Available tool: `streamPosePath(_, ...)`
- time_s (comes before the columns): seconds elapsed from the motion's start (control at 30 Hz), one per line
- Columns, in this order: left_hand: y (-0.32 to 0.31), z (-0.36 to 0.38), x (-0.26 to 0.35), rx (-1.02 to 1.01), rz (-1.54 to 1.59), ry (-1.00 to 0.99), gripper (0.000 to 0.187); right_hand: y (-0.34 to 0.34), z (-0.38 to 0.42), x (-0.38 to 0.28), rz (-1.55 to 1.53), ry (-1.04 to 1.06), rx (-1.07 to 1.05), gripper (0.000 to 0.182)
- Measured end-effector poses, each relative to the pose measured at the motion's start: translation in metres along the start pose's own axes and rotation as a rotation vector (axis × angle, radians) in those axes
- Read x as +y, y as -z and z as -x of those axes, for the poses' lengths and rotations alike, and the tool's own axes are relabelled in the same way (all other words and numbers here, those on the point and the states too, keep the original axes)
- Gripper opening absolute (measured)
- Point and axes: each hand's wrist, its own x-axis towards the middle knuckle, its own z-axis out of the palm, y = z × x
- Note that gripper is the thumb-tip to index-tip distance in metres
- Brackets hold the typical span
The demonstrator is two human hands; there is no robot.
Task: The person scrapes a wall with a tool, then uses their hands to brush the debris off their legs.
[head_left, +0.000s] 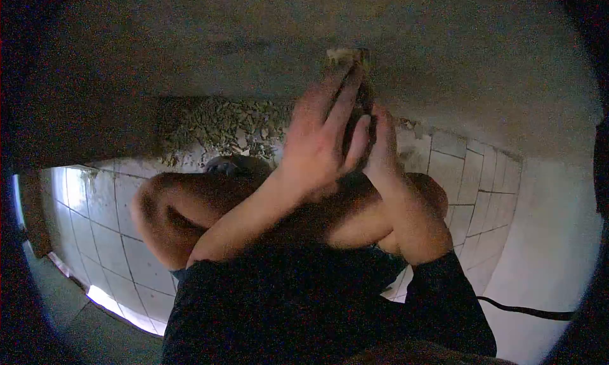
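Observation:
Both hands are raised in front of me against a dark, rough surface. My left hand [322, 127] lies over a dark tool [359, 98], its fingers stretched toward a pale, yellowish block-like end [346, 54] that touches the surface. My right hand [380, 143] is wrapped round the tool's near part from the right. Most of the tool is hidden between the hands, and its kind cannot be made out.
Many loose flakes [228, 124] lie on the floor along the foot of the surface. Pale tiles [469, 194] spread to both sides of my bent legs. A black cable [533, 312] runs off to the right beside a white wall [552, 238].

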Motion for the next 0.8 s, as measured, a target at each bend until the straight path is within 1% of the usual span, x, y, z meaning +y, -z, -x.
streamPosePath(0.03, 0.001, 0.000, 0.001, -0.044, 0.016, 0.049, 0.059, -0.004, 0.001, -0.004, -0.009, -0.045, 0.049, 0.046)
streamPosePath(0.07, 0.002, 0.000, 0.001, -0.087, 0.032, 0.097, 0.060, 0.004, -0.006, 0.000, -0.010, -0.044, 0.048, 0.046)
streamPosePath(0.1, 0.000, -0.001, -0.002, -0.087, 0.031, 0.099, 0.060, 0.018, -0.017, 0.008, 0.107, -0.016, -0.016, 0.045)
streamPosePath(0.13, -0.002, -0.001, -0.007, -0.030, 0.032, 0.054, 0.057, 0.027, -0.024, 0.015, 0.223, 0.011, -0.080, 0.044)
streamPosePath(0.17, -0.004, -0.001, -0.010, 0.026, 0.033, 0.007, 0.054, 0.021, -0.022, 0.010, 0.223, 0.010, -0.082, 0.044)
streamPosePath(0.2, -0.003, -0.001, -0.010, 0.023, 0.030, 0.008, 0.054, 0.010, -0.018, 0.003, 0.105, 0.003, -0.037, 0.043)
streamPosePath(0.23, -0.001, -0.001, -0.008, -0.039, 0.034, 0.054, 0.056, 0.003, -0.015, 0.000, -0.015, -0.006, 0.009, 0.043)
streamPosePath(0.27, 0.000, -0.001, -0.008, -0.099, 0.036, 0.104, 0.058, 0.017, -0.026, 0.015, -0.018, -0.012, 0.004, 0.043)
streamPosePath(0.3, -0.001, 0.000, -0.010, -0.099, 0.031, 0.109, 0.058, 0.046, -0.047, 0.040, -0.096, 0.005, -0.005, 0.045)
streamPosePath(0.33, -0.003, -0.001, -0.013, -0.086, 0.013, 0.066, 0.057, 0.062, -0.059, 0.054, -0.174, 0.024, -0.011, 0.047)
streamPosePath(0.37, -0.005, -0.002, -0.016, -0.072, -0.004, 0.020, 0.056, 0.057, -0.058, 0.054, -0.175, 0.022, -0.012, 0.047)
streamPosePath(0.5, -0.007, -0.001, -0.024, -0.092, -0.031, 0.010, 0.053, 0.005, -0.037, 0.037, -0.208, -0.014, 0.016, 0.056)
streamPosePath(0.57, -0.006, 0.000, -0.028, -0.053, -0.132, -0.014, 0.052, -0.001, -0.034, 0.039, -0.251, -0.017, 0.041, 0.059)
streamPosePath(0.6, -0.006, -0.001, -0.031, -0.076, -0.132, -0.035, 0.052, -0.001, -0.037, 0.043, -0.336, -0.061, 0.026, 0.058)
streamPosePath(0.67, -0.007, -0.003, -0.039, -0.032, -0.149, -0.068, 0.053, 0.002, -0.052, 0.052, -0.515, -0.140, -0.009, 0.057)
streamPosePath(0.7, -0.008, -0.003, -0.042, -0.055, -0.151, -0.092, 0.053, 0.004, -0.061, 0.057, -0.604, -0.178, -0.032, 0.057)
streamPosePath(0.77, -0.010, -0.002, -0.046, 0.014, -0.166, -0.094, 0.053, 0.007, -0.077, 0.068, -0.775, -0.251, -0.088, 0.055)
streamPosePath(0.8, 0.003, -0.017, -0.030, -0.001, -0.169, -0.110, 0.053, 0.007, -0.083, 0.073, -0.854, -0.290, -0.121, 0.055)
